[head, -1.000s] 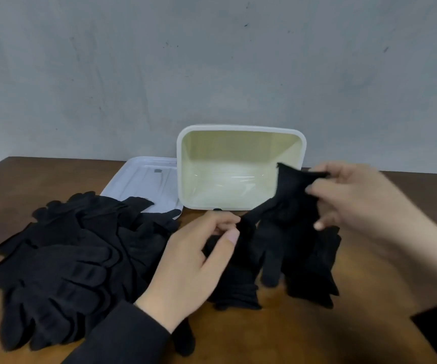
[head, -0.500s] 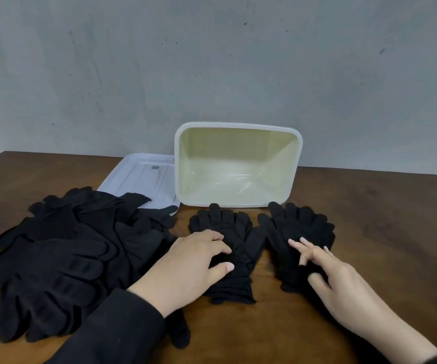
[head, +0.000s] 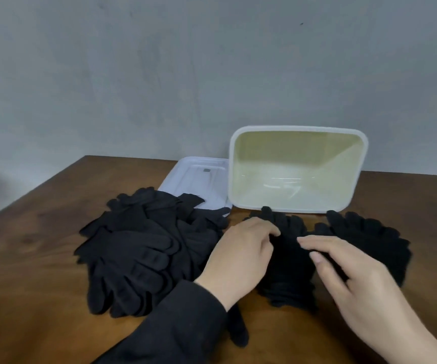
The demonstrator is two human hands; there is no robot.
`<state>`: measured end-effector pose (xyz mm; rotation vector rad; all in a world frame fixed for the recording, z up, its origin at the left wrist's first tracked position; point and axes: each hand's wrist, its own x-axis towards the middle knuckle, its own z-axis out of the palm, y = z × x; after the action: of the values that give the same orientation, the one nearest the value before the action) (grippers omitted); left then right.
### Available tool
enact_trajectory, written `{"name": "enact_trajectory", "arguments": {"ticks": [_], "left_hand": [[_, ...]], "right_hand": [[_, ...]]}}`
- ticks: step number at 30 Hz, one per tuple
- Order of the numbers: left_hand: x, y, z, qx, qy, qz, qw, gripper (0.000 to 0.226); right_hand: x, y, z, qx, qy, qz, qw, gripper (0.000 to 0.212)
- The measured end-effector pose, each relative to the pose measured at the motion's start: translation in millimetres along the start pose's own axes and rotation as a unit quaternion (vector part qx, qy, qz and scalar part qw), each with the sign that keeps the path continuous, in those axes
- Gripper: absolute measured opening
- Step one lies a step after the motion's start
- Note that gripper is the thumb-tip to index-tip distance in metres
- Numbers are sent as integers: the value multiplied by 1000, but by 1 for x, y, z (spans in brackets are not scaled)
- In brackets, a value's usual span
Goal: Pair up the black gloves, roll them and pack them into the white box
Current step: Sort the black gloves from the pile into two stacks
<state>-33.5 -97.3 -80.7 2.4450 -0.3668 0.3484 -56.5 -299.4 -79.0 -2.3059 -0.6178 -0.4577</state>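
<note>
Head view: both hands down on the middle glove, with the white box tipped open behind.

Far left, a loose pile of black gloves [head: 143, 248] sprawls on the wooden table [head: 33, 271], its far edge lapping onto the white lid [head: 199, 177] lying flat behind it. Moving in, the left hand [head: 241, 256], dark sleeve [head: 175, 327] behind it, rests on the left edge of the middle glove [head: 288, 261], fingers gently curled and pressing on the fabric, not pinching that I can see. Behind, the white box [head: 297, 131] stands tilted on its side, opening toward the camera, cream inside, nothing in it. Right hand [head: 354, 282] now, fingers fairly straight and spread, tips touching the same middle glove. Just beside it, the right glove [head: 369, 237] lies flat, fingers pointing toward the box.
</note>
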Motion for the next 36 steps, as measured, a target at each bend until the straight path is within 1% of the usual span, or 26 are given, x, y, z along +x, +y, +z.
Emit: {"name": "enact_trajectory", "arguments": {"ticks": [5,8,10,12,14,16,19,20,22,25,29,31,33,36], "left_hand": [[0,-22,-38,36,118,-59,991,23],[-4,-47,-76,70,203,-121,969,20],[-10,-70,-100,90,235,-176,952,17],[-20,-93,-115,104,225,-231,941,14],[-30,-110,-120,108,204,-269,935,9],[-38,-117,-121,99,193,-281,935,20],[-46,-118,-124,89,204,-265,938,36],[-48,-119,-125,97,195,-257,942,38],[-50,-121,-123,121,153,-241,951,36],[-50,-122,-117,125,112,-199,966,25],[-53,-123,-121,82,67,-201,974,36],[-57,-123,-125,78,41,-211,974,34],[-57,-120,-127,77,33,-209,974,28],[-55,-114,-126,86,59,-195,975,33]], "right_hand": [[1,10,40,-35,-97,1,995,24],[-1,14,42,-25,-110,17,993,30],[-1,13,43,-23,-104,24,994,26],[-2,13,44,-24,-97,31,995,16],[-2,13,45,-21,-99,34,994,13],[-1,13,43,-17,-103,33,994,13],[-1,11,41,-10,-109,31,994,14],[-1,11,41,-9,-110,30,993,14],[-2,10,40,-5,-111,27,993,14],[-3,8,39,2,-115,32,993,14],[-3,7,38,2,-116,36,993,13],[-4,7,37,5,-120,37,992,13],[-4,8,36,6,-120,36,992,13],[-4,9,37,5,-122,35,992,13]]}}
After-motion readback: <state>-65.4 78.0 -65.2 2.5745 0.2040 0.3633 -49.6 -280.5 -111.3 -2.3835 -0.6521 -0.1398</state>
